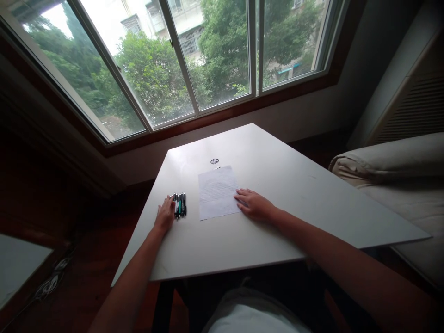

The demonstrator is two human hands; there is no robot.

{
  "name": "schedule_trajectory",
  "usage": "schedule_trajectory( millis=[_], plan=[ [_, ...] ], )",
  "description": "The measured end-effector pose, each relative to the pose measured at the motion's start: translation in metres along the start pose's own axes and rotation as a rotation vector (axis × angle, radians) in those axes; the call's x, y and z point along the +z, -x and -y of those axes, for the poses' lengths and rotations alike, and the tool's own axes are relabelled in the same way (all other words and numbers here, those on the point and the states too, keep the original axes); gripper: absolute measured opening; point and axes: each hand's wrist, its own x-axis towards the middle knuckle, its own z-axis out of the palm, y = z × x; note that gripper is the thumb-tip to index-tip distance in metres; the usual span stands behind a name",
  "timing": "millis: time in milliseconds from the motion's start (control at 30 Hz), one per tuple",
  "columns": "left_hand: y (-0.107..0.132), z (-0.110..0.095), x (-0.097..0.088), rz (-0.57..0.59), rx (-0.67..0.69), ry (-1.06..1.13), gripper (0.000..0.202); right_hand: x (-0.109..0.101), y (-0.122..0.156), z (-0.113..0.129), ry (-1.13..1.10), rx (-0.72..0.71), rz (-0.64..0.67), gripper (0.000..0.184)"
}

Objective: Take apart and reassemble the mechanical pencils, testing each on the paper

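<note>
A sheet of paper point(218, 194) with faint lines of print lies flat on the white table point(222, 249). My right hand point(254, 203) rests palm down at the sheet's right edge, its fingers stretched out over the margin. To the left of the paper, several pens point(180, 206) lie side by side in a row, mostly black with a green one among them. My left hand point(165, 214) lies against the left side of that row, fingers extended and touching or nearly touching the outermost pen, part of which it covers. Neither hand grips anything.
Beyond the paper a round dark mark or logo point(214, 161) shows on the tabletop. A pale sofa point(391, 171) stands beyond the right edge. Windows point(222, 55) line the far wall, and coiled cables point(48, 286) lie on the floor at left.
</note>
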Motion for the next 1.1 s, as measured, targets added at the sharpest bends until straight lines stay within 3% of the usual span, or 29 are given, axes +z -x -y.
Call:
schedule_trajectory(
  millis=[133,233,367,467,567,700,1100],
  plan=[
    [0.006,-0.031,0.000,-0.121,0.075,-0.030,0.052,0.001,0.000,-0.001,0.003,-0.001,-0.005,0.048],
    [0.018,-0.072,0.008,-0.228,0.337,-0.085,0.043,0.000,-0.001,0.001,0.022,-0.005,0.000,0.048],
    [0.025,-0.131,0.031,-0.110,0.527,-0.101,0.044,-0.005,-0.004,0.011,0.083,-0.017,-0.064,0.045],
    [0.017,-0.157,0.047,0.025,0.578,-0.088,0.048,-0.008,-0.011,0.020,0.095,-0.060,-0.083,0.043],
    [0.004,-0.164,0.058,0.128,0.571,-0.065,0.053,-0.008,-0.019,0.024,0.094,-0.114,0.000,0.047],
    [-0.005,-0.161,0.063,0.147,0.555,-0.047,0.056,-0.007,-0.031,0.021,0.075,-0.118,0.140,0.060],
    [-0.010,-0.158,0.059,0.157,0.568,0.014,0.057,-0.003,-0.039,0.018,0.108,-0.080,0.231,0.060]
  ],
)
